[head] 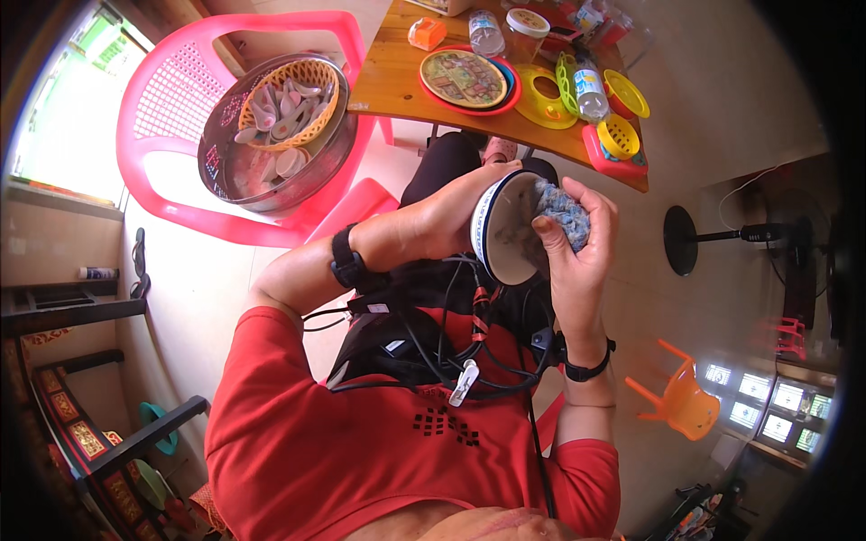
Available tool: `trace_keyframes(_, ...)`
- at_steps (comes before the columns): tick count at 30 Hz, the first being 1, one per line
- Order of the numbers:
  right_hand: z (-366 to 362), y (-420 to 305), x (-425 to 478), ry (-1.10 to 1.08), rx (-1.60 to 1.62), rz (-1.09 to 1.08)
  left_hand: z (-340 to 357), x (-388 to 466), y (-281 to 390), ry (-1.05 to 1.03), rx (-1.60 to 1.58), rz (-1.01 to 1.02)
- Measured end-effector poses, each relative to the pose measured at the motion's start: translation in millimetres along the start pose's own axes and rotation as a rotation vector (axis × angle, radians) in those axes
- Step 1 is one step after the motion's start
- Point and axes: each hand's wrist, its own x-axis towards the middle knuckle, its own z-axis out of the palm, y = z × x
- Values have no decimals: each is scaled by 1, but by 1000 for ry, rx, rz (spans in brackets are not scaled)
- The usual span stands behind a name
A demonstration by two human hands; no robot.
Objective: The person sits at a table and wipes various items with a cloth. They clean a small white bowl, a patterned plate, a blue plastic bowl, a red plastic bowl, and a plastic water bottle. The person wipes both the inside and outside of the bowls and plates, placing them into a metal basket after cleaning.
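My left hand (452, 213) holds a round bowl (512, 250), white inside with a blue pattern around its outer rim. The bowl is tilted so its inside faces me, and most of my left fingers are hidden behind it. In my right hand (583, 253) is a bunched blue-grey cloth (563, 211), pinched between thumb and fingers at the bowl's right edge. Both hands are close together above my lap. A yellow woven basket (329, 115) of spoons sits inside a large metal basin (348, 159) on a pink plastic chair (152, 169), with small cups beside the basket.
Ahead stands a wooden table (389, 81) with stacked plates (463, 78), a plastic bottle (592, 95), a lidded jar (528, 30) and yellow plastic pieces (548, 111). Black cables (440, 338) hang over my front. To the right are a black stand (680, 240) and an orange stool (690, 402).
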Motion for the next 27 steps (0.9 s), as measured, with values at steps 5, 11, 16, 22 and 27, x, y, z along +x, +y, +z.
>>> trace_keyframes(5, -5, -7, -3, -204, 41, -195, -3, 11, -23, 75, 54, 51)
trace_keyframes(11, -4, -7, -9, -177, -165, -402, 2, 8, -16, 61, 120, 95)
trace_keyframes(16, -6, 1, -5, -78, -454, -387, -2, -4, -9, -45, 498, 314)
trace_keyframes(22, -14, -18, -5, -407, -173, -91, -21, 12, -11, -64, 20, 170)
trace_keyframes(27, -9, -4, -2, -286, -16, -56, -5, 2, -3, -44, 20, 83)
